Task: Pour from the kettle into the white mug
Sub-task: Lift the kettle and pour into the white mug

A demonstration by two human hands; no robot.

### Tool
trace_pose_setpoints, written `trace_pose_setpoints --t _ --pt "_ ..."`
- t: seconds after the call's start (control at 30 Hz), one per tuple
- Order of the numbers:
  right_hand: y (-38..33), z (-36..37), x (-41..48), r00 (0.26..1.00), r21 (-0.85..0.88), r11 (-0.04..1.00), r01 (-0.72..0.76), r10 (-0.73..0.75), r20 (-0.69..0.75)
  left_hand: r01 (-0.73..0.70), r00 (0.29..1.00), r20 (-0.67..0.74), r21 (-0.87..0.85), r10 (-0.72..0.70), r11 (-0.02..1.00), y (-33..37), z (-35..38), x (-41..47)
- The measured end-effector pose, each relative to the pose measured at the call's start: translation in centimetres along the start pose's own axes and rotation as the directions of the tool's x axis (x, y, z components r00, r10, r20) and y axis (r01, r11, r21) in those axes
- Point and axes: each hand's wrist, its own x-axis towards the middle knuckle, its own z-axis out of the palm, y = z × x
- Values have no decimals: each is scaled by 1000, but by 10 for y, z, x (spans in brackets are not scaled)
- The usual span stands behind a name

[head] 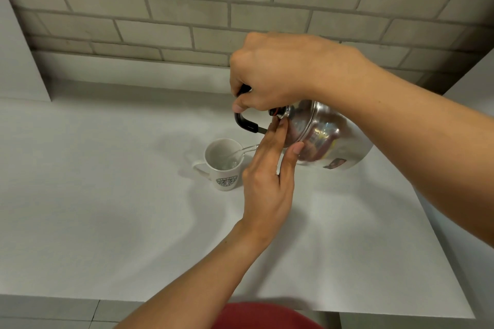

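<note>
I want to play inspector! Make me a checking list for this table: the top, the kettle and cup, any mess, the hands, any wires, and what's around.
Surface: white table, bare and dry-looking where visible.
Job's things: shiny steel kettle tilted toward the white mug; a thin stream of water runs into the mug. Mug stands upright, handle pointing left, green logo facing the camera.
Clutter: nothing seen.
Grippers: right hand grips the kettle's black handle from above; left hand has its fingers resting against the kettle's lid.
Cables: nothing seen.
Surroundings: grey brick wall behind the table; a red garment at the bottom edge.
</note>
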Motion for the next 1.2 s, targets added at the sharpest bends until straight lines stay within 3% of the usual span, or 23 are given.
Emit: trace_pose_setpoints --t 0.8,0.97,1.2 --pt "-6 3 3 1000 12 1000 -29 29 0 8 1000 7 -20 -8 1000 -7 -3 -1" --pt "8 11 -3 998 98 994 -48 52 -37 -1 997 78 47 -2 999 -9 -8 1" --pt "28 38 -32 975 278 958 -68 123 -185 -117 971 224 167 78 979 -19 -15 1"
